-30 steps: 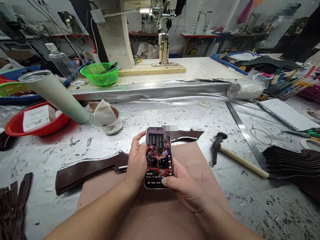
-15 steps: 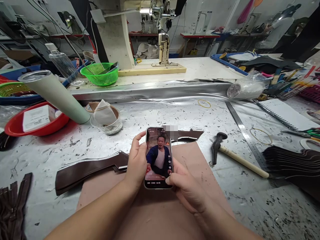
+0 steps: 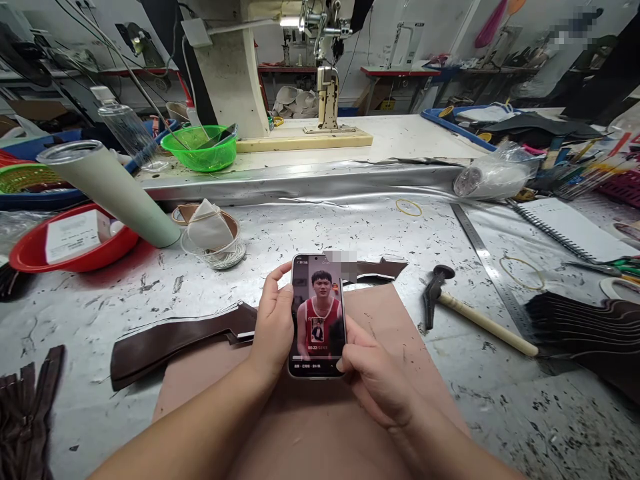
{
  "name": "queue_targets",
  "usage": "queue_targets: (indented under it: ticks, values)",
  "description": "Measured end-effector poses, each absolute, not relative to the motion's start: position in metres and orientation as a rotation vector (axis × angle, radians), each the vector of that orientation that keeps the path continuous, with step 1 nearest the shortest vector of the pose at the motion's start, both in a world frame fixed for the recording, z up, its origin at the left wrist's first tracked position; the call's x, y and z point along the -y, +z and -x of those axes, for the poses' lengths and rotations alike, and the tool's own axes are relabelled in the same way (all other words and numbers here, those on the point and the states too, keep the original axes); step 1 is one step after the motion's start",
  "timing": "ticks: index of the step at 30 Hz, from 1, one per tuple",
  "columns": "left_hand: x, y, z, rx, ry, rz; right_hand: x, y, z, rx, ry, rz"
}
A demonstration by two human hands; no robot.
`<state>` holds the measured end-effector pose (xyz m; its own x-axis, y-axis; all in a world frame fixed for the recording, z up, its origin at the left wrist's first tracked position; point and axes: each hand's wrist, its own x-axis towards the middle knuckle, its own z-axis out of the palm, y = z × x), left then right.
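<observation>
Head view: left hand (image 3: 274,327) and right hand (image 3: 373,377), both curled, grip the phone (image 3: 317,316).

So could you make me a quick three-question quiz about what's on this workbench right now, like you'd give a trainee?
1. True or false: both hands hold the phone.
2. What lies right of the brown mat, its head pointing away from the person?
A) a hammer
B) a stapler
C) a paintbrush
3. Fill in: the pale green tumbler leans over the rim of the ___ bowl.

Key:
1. True: the left hand grips its left edge, and the right hand holds its lower right corner.
2. A, the hammer.
3. red.
</observation>
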<state>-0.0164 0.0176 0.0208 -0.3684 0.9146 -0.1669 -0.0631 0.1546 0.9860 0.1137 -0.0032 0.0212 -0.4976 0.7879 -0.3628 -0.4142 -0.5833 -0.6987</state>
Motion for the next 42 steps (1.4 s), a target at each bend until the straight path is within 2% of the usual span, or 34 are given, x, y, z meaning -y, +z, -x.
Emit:
queue_targets:
  ticks: [15,42]
  values:
    - [-0.0166,0.0235,0.0141,-1.459,1.343,-0.801,0.0043,0.0171,-0.1112,0.584,2.110,0.812]
    - [-0.0174,0.0172,0.0166,-1.394,1.358,-0.752,0.0036,0.0214,-0.1147,0.761,2.134,0.842]
